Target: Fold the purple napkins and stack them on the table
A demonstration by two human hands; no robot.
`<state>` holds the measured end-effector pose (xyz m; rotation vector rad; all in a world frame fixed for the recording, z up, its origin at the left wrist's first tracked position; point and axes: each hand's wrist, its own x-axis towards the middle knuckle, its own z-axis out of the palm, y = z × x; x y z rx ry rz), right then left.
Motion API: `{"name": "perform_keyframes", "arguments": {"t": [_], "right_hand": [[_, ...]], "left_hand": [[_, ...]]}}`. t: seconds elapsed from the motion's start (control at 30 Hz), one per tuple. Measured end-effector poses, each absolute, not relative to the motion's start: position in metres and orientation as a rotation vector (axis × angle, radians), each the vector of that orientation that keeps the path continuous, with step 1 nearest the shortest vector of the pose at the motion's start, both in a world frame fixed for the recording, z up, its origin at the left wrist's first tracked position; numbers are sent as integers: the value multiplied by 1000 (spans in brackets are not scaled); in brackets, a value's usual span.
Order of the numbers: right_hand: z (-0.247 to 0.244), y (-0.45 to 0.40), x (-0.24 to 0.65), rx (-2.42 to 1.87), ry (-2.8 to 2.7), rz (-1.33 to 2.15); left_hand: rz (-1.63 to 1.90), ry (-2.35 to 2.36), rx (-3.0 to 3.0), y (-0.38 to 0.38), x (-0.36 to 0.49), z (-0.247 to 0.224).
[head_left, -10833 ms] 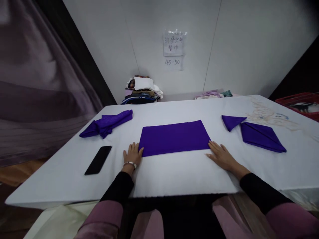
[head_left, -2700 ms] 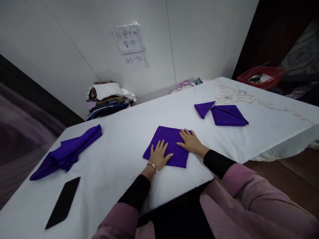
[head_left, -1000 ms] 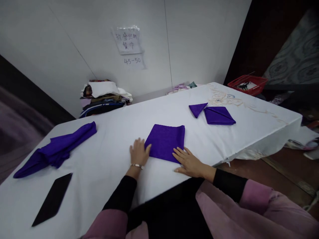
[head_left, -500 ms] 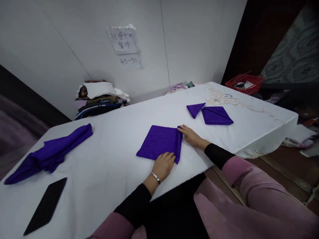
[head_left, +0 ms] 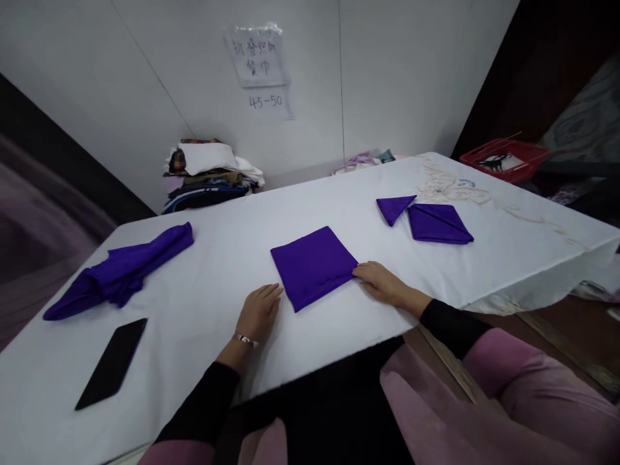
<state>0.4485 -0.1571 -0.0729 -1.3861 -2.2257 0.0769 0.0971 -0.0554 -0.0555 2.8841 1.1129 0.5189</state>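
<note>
A folded purple cloth lies flat in front of me on the white tablecloth, turned at an angle. My right hand has its fingertips at the cloth's right corner, fingers closed together on that corner. Left of the cloth, my left hand rests on the table with nothing in it, its fingertips near the cloth's left edge. Farther right lie a small purple triangle and a folded purple piece with a diagonal seam. A crumpled purple cloth is at the left.
A black flat object lies at the left on the white table. Stacked clothes stand behind the table's back edge. A red basket is beyond the far right. Paper signs hang on the wall.
The folded cloth has turned, its folded edge now facing me. My left hand has let go of it and moved left. My right hand remains at a corner. The camera view has shifted.
</note>
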Motion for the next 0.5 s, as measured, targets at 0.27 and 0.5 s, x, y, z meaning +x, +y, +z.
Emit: {"name": "perform_keyframes", "arguments": {"t": [0.27,0.5], "right_hand": [[-78,-152,470,-1445,-1976,74],[-69,-137,462,-1368,-2115,-56]], "left_hand": [[598,1069,2859,-91,143,-55],[689,1103,2892,-92,146,-55]]}}
